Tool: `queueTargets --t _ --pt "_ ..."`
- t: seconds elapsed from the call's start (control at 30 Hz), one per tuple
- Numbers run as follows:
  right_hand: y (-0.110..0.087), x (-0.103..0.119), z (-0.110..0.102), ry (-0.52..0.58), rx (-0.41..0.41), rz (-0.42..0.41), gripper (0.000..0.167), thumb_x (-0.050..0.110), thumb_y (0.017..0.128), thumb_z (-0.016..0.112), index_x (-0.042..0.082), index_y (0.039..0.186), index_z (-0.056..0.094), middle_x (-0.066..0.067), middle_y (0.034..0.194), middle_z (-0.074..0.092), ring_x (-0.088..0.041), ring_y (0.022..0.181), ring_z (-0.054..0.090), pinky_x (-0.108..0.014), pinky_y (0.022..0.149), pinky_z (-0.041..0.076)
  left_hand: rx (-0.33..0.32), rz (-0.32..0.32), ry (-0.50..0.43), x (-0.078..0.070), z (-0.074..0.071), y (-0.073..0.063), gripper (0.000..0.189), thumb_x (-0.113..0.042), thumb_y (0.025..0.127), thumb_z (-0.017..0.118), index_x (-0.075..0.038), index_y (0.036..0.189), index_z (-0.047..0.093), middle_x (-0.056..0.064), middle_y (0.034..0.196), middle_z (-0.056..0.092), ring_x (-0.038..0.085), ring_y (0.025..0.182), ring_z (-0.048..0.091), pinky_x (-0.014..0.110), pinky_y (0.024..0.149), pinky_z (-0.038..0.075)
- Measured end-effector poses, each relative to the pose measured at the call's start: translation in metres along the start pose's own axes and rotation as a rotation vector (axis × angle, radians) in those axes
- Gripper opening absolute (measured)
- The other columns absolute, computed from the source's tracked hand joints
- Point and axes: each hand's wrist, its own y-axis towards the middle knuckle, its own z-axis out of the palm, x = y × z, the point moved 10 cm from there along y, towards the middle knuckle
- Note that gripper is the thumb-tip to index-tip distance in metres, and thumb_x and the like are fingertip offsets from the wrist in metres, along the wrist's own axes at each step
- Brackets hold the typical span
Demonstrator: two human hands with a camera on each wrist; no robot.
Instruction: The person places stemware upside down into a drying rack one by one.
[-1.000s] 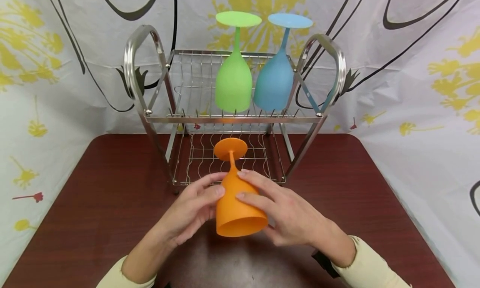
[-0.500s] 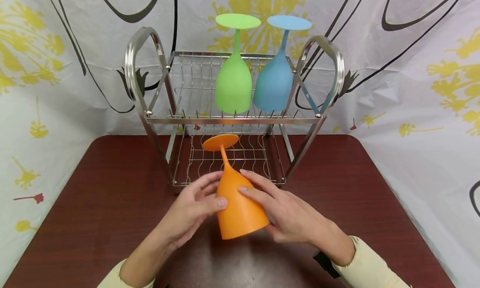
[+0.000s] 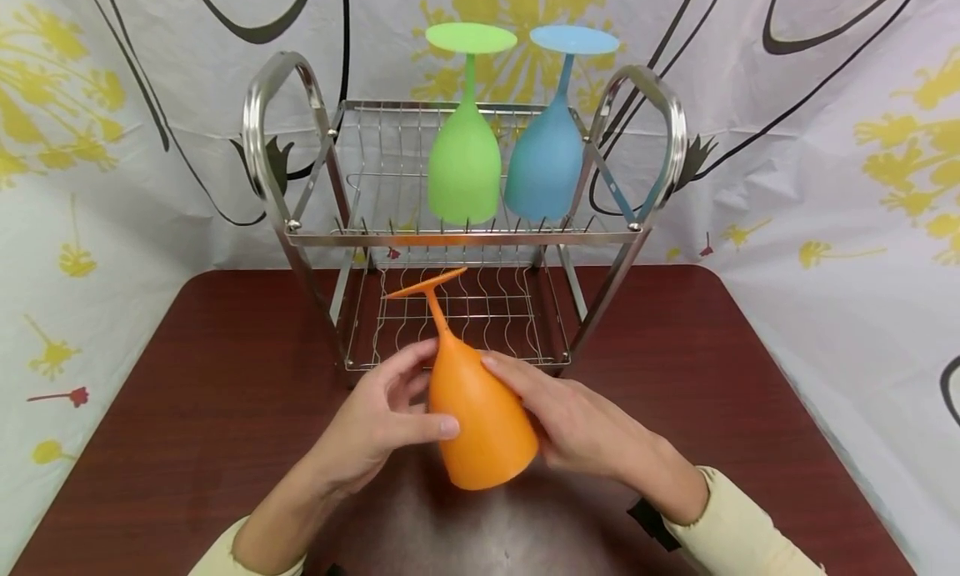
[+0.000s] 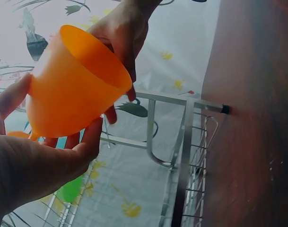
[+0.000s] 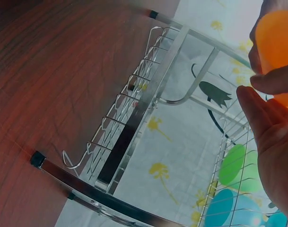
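An orange plastic wine glass [image 3: 480,418] is held upside down over the table, its foot tilted toward the upper left. My left hand [image 3: 375,426] grips the bowl from the left, thumb across the front and fingers behind. On the opposite side, my right hand [image 3: 585,418] holds the bowl with its fingers along the upper right; its thumb is hidden in the head view. The left wrist view looks into the open mouth of the orange wine glass [image 4: 68,94]. A green wine glass [image 3: 465,167] and a blue wine glass [image 3: 546,163] stand upside down on the rack's upper shelf.
Behind the hands stands a two-tier metal dish rack [image 3: 465,239] with raised side handles. Its lower wire shelf [image 3: 517,318] lies just beyond the orange glass. The dark red table [image 3: 187,409] meets a patterned white cloth [image 3: 825,142] at the back and sides.
The orange wine glass has tilted, its foot swinging left and its mouth turning out of the head view. The left thumb has shifted down the bowl. The rack's glasses stay put.
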Motion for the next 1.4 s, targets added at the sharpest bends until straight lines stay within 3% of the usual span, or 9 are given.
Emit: queueTargets --t 0.1,0.2,0.37,0.53,0.87,1.0,1.13,1.23,1.4 --pt "0.001 -0.003 -0.002 0.003 -0.008 0.035 0.087 -0.005 0.078 0.07 0.009 0.152 0.027 -0.006 0.141 0.052 -0.013 0.094 0.066 -0.029 0.088 0.054 -0.027 0.01 0.088 -0.007 -0.001 -0.002 0.083 -0.009 0.078 0.081 0.002 0.146 0.035 0.022 0.142 0.044 0.032 0.116 0.059 0.037 0.092 0.053" --pt "0.001 -0.004 -0.005 0.006 -0.022 0.036 0.082 -0.007 0.081 0.066 0.007 0.152 0.027 -0.008 0.136 0.055 -0.014 0.088 0.066 -0.03 0.085 0.056 -0.067 0.054 0.236 -0.018 -0.002 -0.004 0.081 -0.012 0.077 0.082 -0.002 0.145 0.039 0.015 0.142 0.046 0.029 0.118 0.057 0.033 0.096 0.051" --pt "0.002 -0.006 -0.007 0.078 -0.028 0.038 0.081 -0.013 0.083 0.059 0.006 0.153 0.024 -0.01 0.14 0.052 -0.016 0.102 0.066 -0.03 0.088 0.055 -0.109 0.121 0.473 -0.034 0.003 -0.007 0.078 -0.015 0.075 0.084 -0.017 0.142 0.044 0.001 0.139 0.049 0.02 0.119 0.056 0.034 0.1 0.048" --pt "0.002 -0.009 -0.013 0.127 -0.057 0.053 0.079 -0.015 0.08 0.056 0.006 0.151 0.029 -0.012 0.145 0.048 -0.019 0.114 0.062 -0.033 0.089 0.055 -0.131 0.152 0.617 -0.043 0.009 -0.008 0.077 -0.018 0.073 0.086 -0.023 0.139 0.046 -0.007 0.135 0.053 0.014 0.122 0.051 0.039 0.098 0.049" --pt "0.001 -0.019 -0.03 0.262 -0.216 0.103 0.074 -0.011 0.08 0.066 0.004 0.147 0.037 -0.011 0.131 0.058 -0.022 0.112 0.063 -0.033 0.085 0.056 -0.184 0.307 0.762 -0.076 0.016 -0.012 0.083 -0.013 0.071 0.087 -0.025 0.142 0.044 -0.006 0.135 0.051 0.011 0.118 0.053 0.038 0.097 0.05" --pt "-0.002 -0.026 -0.04 0.246 -0.301 0.153 0.073 -0.01 0.079 0.07 0.005 0.145 0.042 -0.01 0.125 0.062 -0.023 0.111 0.063 -0.03 0.086 0.056 -0.191 0.4 0.799 -0.093 0.017 -0.016 0.084 -0.01 0.071 0.087 -0.021 0.142 0.044 -0.004 0.135 0.051 0.012 0.118 0.053 0.037 0.095 0.052" --pt "-0.006 -0.032 -0.05 0.2 -0.379 0.198 0.07 -0.008 0.078 0.073 0.005 0.142 0.046 -0.009 0.12 0.064 -0.022 0.108 0.063 -0.022 0.087 0.053 -0.202 0.499 0.811 -0.112 0.016 -0.021 0.083 -0.005 0.07 0.086 -0.017 0.141 0.045 -0.002 0.134 0.052 0.014 0.117 0.054 0.029 0.094 0.05" --pt "-0.01 -0.036 -0.056 0.169 -0.428 0.219 0.068 -0.008 0.078 0.073 0.005 0.14 0.048 -0.009 0.117 0.065 -0.02 0.105 0.063 -0.022 0.083 0.054 -0.212 0.551 0.806 -0.127 0.017 -0.025 0.082 -0.002 0.069 0.086 -0.015 0.14 0.046 -0.002 0.133 0.053 0.014 0.114 0.055 0.023 0.095 0.048" --pt "-0.015 -0.04 -0.069 0.145 -0.521 0.225 0.065 -0.011 0.077 0.071 0.002 0.137 0.051 -0.011 0.114 0.066 -0.018 0.101 0.064 -0.026 0.079 0.056 -0.213 0.594 0.775 -0.142 0.008 -0.03 0.08 -0.007 0.07 0.086 -0.017 0.14 0.047 -0.001 0.134 0.053 0.02 0.113 0.057 0.033 0.095 0.049"
